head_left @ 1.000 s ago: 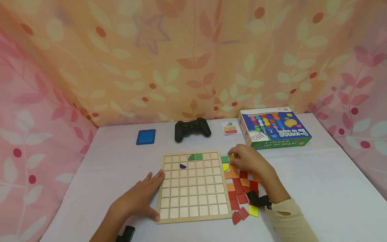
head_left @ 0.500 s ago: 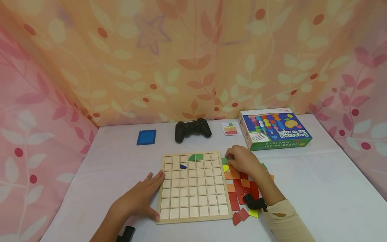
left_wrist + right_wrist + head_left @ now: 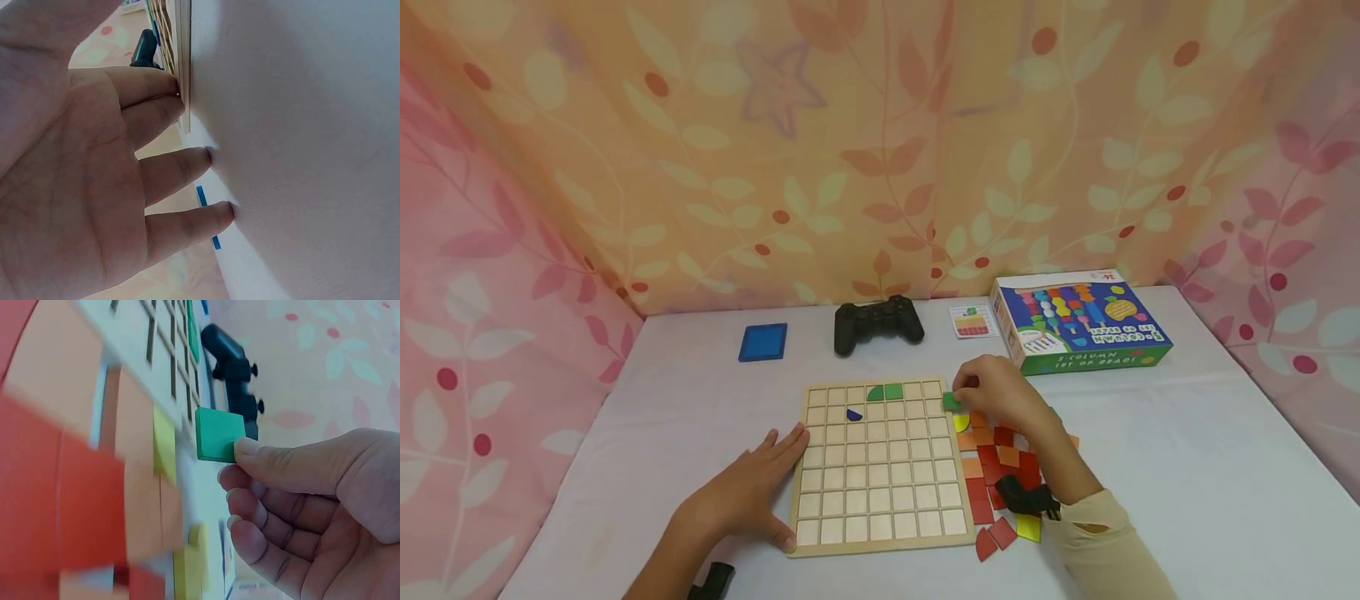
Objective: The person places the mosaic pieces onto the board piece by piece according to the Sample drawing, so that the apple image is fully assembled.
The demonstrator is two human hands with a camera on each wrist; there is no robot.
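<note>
A wooden grid board (image 3: 880, 475) lies on the white cloth. In its top row sit a green quarter-round tile (image 3: 876, 393) and a green square tile (image 3: 892, 392); a small dark blue piece (image 3: 853, 414) lies a row lower. My left hand (image 3: 745, 483) rests along the board's left edge, fingers spread, fingertips at the wooden rim in the left wrist view. At the upper right corner my right hand (image 3: 996, 387) pinches another green square tile (image 3: 219, 434) between thumb and fingers. This tile overlaps the board's right rim in the head view.
Red, orange and yellow tiles (image 3: 988, 467) lie loose along the board's right side, under the right forearm. Behind the board are a blue square tray (image 3: 763, 342), a black game controller (image 3: 878, 323), a pattern card (image 3: 973, 321) and a bead set box (image 3: 1082, 321). Patterned curtains stand behind.
My right hand has taken hold of a green square tile beside the board and shifted it slightly left, onto the rim in view. My left hand has stayed in place.
</note>
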